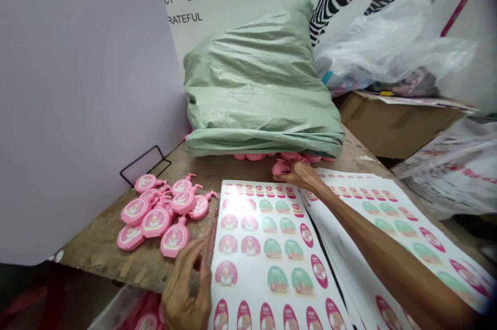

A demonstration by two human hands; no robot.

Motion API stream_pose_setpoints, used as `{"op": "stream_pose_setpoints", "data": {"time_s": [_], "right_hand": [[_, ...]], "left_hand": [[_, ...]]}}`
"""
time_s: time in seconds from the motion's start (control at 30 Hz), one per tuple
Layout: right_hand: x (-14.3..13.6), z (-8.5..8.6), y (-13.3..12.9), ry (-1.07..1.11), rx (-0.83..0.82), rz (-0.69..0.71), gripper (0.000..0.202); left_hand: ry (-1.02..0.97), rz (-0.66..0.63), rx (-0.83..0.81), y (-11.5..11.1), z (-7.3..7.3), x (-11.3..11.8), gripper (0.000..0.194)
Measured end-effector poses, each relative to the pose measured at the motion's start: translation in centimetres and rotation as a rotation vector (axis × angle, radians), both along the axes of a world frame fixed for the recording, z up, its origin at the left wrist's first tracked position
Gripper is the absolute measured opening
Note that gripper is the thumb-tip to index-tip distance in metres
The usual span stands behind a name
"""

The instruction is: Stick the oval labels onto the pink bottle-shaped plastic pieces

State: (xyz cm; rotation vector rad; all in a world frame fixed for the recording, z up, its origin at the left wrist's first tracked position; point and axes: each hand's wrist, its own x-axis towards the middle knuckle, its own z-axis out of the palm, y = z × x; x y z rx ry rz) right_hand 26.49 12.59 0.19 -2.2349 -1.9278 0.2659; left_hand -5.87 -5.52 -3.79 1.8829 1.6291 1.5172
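My right hand (297, 174) reaches to the far side of the table, its fingers closed round a pink bottle (280, 167) at the front edge of a green bag. Close to the lower left edge of a sticker sheet (254, 226), my left hand (188, 288) has its fingers bent and a little apart, with nothing visible in them. Several pink pump bottles (156, 220) with round labels lie in a pile to the left. The sheet carries pink and green stickers, with a bare spot in its lower rows.
A large green bag (260, 87) rests on more pink pieces at the back. More sticker sheets (404, 231) lie under my right forearm. A black wire stand (145, 164) is behind the pile. At the right are a cardboard box (399, 123) and plastic bags (392, 40).
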Motion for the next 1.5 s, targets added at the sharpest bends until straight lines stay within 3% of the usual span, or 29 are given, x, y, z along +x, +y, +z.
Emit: {"op": "stream_pose_setpoints", "data": {"time_s": [0.1,0.17,0.23,0.3,0.37,0.47,0.53,0.67,0.87,1.13,1.5], "right_hand": [[-1.7,1.4,-5.1,0.027,0.036,0.064,0.061],[-4.2,2.1,-8.9,0.073,0.083,0.151,0.063],[-7.3,2.5,-12.3,0.102,0.103,0.239,0.065],[-10.2,2.8,-14.7,0.127,0.107,0.323,0.063],[-12.2,2.8,-16.0,0.203,0.116,0.402,0.061],[-13.2,2.3,-16.8,0.439,0.081,0.440,0.064],[-13.0,1.5,-17.3,0.556,0.068,0.350,0.051],[-13.1,-1.1,-18.8,0.455,0.148,0.228,0.017],[-15.3,-3.8,-20.1,0.191,0.395,0.278,0.008],[-15.6,-4.6,-19.9,0.041,0.448,0.297,0.011],[-15.4,-4.8,-19.9,0.206,0.417,0.342,0.013]], "left_hand": [[-0.162,-0.073,-0.191,0.6,1.0,1.8,0.019],[-0.358,-0.160,-0.381,0.8,1.8,3.6,0.025],[-0.570,-0.353,-0.581,1.0,2.6,5.2,0.035],[-0.804,-0.472,-0.667,1.1,3.1,6.3,0.042],[-0.989,-0.486,-0.728,1.1,3.4,6.2,0.043],[-1.116,-0.347,-0.723,1.0,3.9,4.0,0.043],[-1.100,-0.231,-0.669,1.1,4.1,1.9,0.043],[-1.067,-0.210,-0.655,1.9,4.0,-0.5,0.041],[-1.068,-0.403,-0.759,3.3,2.6,1.7,0.032],[-1.118,-0.470,-0.823,4.2,1.6,2.6,0.035],[-1.129,-0.492,-0.847,5.0,1.0,2.6,0.034]]}}
